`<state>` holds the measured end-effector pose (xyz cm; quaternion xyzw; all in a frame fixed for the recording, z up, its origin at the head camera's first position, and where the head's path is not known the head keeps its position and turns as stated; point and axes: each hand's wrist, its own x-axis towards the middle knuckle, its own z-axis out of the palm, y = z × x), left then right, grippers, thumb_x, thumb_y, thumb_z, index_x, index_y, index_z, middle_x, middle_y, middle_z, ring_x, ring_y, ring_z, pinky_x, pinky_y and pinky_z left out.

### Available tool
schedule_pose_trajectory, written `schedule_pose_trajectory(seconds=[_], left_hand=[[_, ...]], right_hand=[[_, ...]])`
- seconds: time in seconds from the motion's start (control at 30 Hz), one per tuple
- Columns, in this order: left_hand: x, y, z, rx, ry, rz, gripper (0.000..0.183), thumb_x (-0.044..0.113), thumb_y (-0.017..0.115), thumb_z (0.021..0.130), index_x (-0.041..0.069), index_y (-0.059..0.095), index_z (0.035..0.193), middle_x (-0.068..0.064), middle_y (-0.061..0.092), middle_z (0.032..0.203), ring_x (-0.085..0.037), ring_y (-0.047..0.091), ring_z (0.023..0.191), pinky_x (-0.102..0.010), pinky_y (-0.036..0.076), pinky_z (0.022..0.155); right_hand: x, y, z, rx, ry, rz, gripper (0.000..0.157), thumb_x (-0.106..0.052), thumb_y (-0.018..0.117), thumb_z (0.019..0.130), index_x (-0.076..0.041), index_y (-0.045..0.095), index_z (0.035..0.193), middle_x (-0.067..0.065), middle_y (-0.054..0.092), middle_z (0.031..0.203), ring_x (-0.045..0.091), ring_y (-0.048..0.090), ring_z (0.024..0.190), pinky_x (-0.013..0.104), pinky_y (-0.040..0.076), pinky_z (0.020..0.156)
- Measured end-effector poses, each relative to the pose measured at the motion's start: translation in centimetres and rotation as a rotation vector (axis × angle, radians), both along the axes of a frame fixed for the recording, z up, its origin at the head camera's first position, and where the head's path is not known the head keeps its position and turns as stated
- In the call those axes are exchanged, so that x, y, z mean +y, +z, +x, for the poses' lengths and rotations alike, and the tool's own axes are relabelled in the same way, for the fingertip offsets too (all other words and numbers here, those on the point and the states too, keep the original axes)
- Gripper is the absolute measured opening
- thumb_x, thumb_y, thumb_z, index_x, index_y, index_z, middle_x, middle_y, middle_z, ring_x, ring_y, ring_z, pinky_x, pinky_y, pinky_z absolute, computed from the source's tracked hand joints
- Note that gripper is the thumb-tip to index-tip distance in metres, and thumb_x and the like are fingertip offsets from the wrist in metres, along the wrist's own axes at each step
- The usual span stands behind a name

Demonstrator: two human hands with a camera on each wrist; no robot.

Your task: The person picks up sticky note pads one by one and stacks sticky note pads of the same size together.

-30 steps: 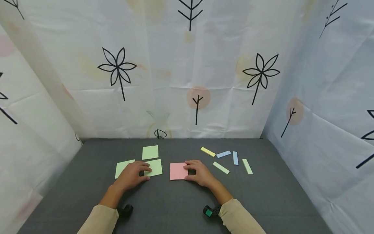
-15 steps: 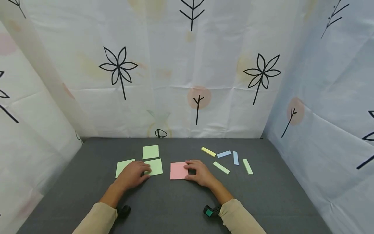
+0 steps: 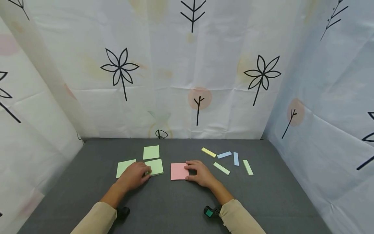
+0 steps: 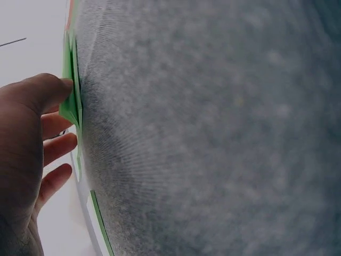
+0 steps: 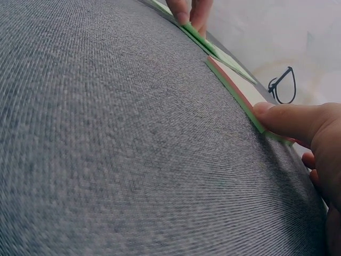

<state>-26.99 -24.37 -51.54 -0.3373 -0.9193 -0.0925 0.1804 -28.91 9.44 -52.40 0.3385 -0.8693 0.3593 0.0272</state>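
My left hand (image 3: 135,175) pinches the left edge of a green sticky note pad (image 3: 155,166). In the left wrist view the thumb (image 4: 57,89) lies on the pinched green layers (image 4: 68,80), which fan slightly apart. To the right, my right hand (image 3: 201,174) grips the right edge of a pink sticky note pad (image 3: 178,171) between thumb and fingers. From the right wrist, a green layer (image 5: 230,85) shows beneath the pink one. Another green pad (image 3: 151,152) lies just behind, and a further green pad (image 3: 124,167) is partly hidden by my left hand.
Several narrow sticky strips lie scattered at the right: a yellow strip (image 3: 208,152), a blue strip (image 3: 224,155), an upright blue strip (image 3: 236,159) and green strips, one (image 3: 221,168) nearest my right hand. White patterned cloth (image 3: 163,107) walls the grey table (image 3: 181,208) at back and sides.
The left hand shifts very slightly, and the near edge of its green pad looks a little raised. The right hand and the pink pad stay in place.
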Motion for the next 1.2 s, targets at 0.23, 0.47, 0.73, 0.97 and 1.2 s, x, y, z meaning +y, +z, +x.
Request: schedule_pose_trajectory(seconds=[0.23,0.47,0.73,0.97,1.2], left_hand=[[-0.4,0.1,0.2,-0.179,0.076,0.152,0.009,0.015,0.073,0.086,0.014,0.075,0.095,0.008,0.066,0.090,-0.015,0.061,0.086,-0.040,0.050,0.078],[-0.9,0.2,-0.1,-0.270,0.081,0.220,0.015,0.018,0.072,0.087,0.013,0.076,0.101,0.007,0.068,0.094,-0.017,0.063,0.090,-0.041,0.050,0.081],[-1.2,0.4,-0.3,-0.320,0.078,0.244,0.019,0.020,0.072,0.088,0.011,0.076,0.104,0.004,0.069,0.095,-0.020,0.063,0.092,-0.044,0.050,0.082],[-1.1,0.7,-0.4,-0.393,0.111,0.227,0.026,0.024,0.073,0.087,0.010,0.075,0.109,0.002,0.069,0.101,-0.023,0.063,0.097,-0.047,0.049,0.086],[-0.5,0.2,-0.4,-0.263,0.131,0.258,0.026,0.018,0.077,0.083,0.011,0.073,0.108,-0.002,0.069,0.104,-0.028,0.061,0.101,-0.050,0.046,0.087]], right_hand=[[0.1,-0.1,0.0,0.007,0.001,0.000,0.046,-0.021,0.078,0.083,-0.001,0.067,0.122,0.015,0.055,0.136,0.034,0.045,0.128,0.053,0.036,0.102],[0.1,0.1,0.0,0.001,0.000,0.008,0.045,-0.020,0.079,0.083,-0.002,0.067,0.123,0.014,0.055,0.136,0.033,0.044,0.129,0.053,0.037,0.103],[0.0,0.1,0.0,-0.008,-0.001,0.010,0.045,-0.020,0.078,0.083,-0.002,0.067,0.123,0.013,0.055,0.137,0.033,0.044,0.129,0.053,0.036,0.103],[0.0,0.1,0.0,-0.001,0.006,0.000,0.046,-0.021,0.078,0.083,0.000,0.066,0.123,0.016,0.055,0.136,0.034,0.044,0.128,0.054,0.036,0.102],[0.0,0.0,0.1,-0.004,0.007,-0.017,0.046,-0.020,0.079,0.083,-0.001,0.066,0.123,0.015,0.055,0.137,0.034,0.044,0.129,0.054,0.037,0.102]])
